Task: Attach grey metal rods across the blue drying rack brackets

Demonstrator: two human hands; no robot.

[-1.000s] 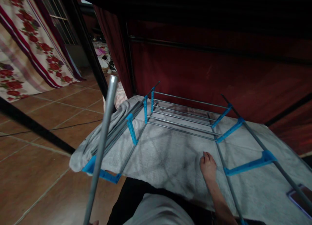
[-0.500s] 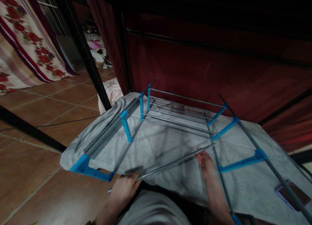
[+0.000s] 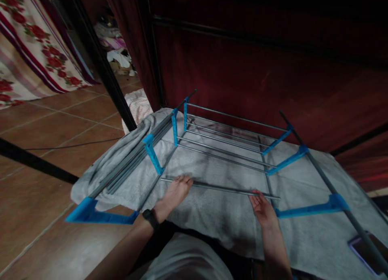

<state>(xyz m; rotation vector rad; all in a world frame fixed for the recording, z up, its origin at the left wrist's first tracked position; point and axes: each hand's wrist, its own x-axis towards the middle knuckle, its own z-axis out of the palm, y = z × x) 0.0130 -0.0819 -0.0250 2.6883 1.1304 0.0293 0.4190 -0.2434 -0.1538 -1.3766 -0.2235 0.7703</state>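
Observation:
A thin grey metal rod [image 3: 221, 187] lies crosswise in front of me, held at both sides. My left hand [image 3: 179, 187] is closed over it near its left end, with a dark watch on the wrist. My right hand [image 3: 261, 205] grips it near the right end, fingers underneath. The rod spans between the sides of a rack frame with blue plastic brackets. Its left tip is close to a left bracket [image 3: 154, 156], its right tip above a right bracket [image 3: 312, 206]; contact at either end is unclear. Several rods [image 3: 224, 144] cross the frame's far part.
A bundle of loose rods [image 3: 142, 154] lies along the left side on the grey blanket [image 3: 209, 219]. A phone [image 3: 368, 249] rests at the right. Black bed-frame posts [image 3: 103, 65] stand at the left, and a dark red curtain [image 3: 236, 69] hangs behind.
The rod has swung from a slant to nearly level across the frame. My left hand has moved forward and right with it; my right hand has shifted slightly nearer to me.

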